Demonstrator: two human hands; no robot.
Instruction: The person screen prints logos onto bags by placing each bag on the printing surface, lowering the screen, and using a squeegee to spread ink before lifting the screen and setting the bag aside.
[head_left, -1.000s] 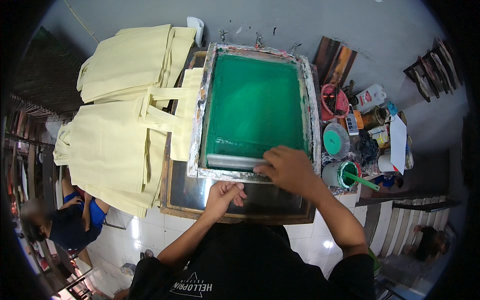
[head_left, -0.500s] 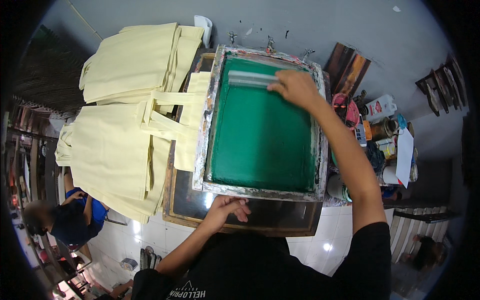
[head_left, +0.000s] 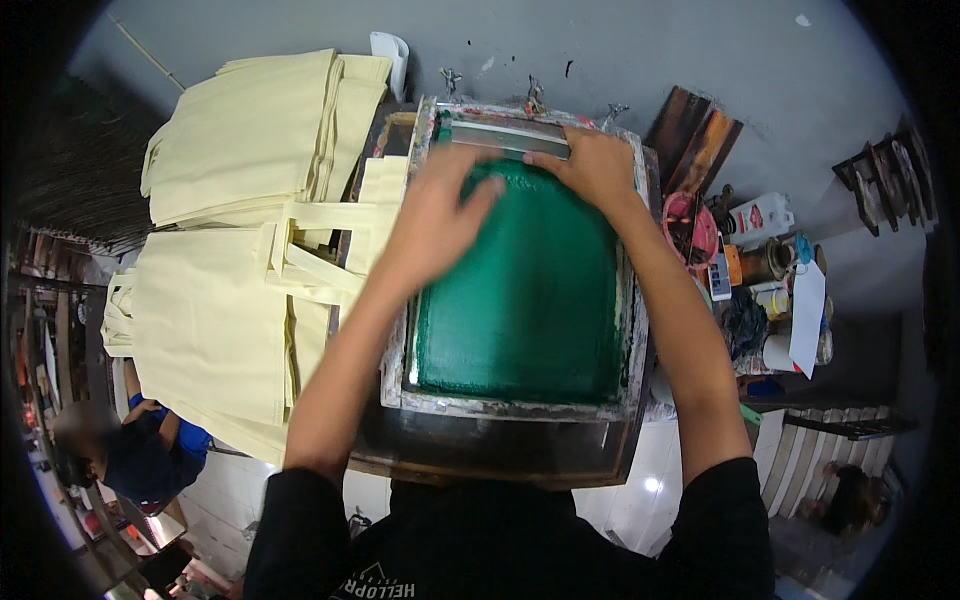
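A screen printing frame with a pale, ink-stained rim lies in front of me. Its mesh is covered in green. Across the far end of the mesh rests a squeegee with a grey, light-edged bar. My right hand grips its right end, thumb on the near side. My left hand is over the left side of the screen, slightly blurred, thumb spread from the fingers. Its fingertips are close to the squeegee's left part; I cannot tell if they touch it. Beneath the frame's left edge lies a cream tote bag.
Stacks of cream tote bags lie to the left. On the right stand a pink bowl, a white jug, a phone and several jars. Metal hinge clamps line the far edge. A seated person is at lower left.
The squeegee has moved to the far end of the screen with my right hand. My left hand has risen from below the near edge to the squeegee's left side.
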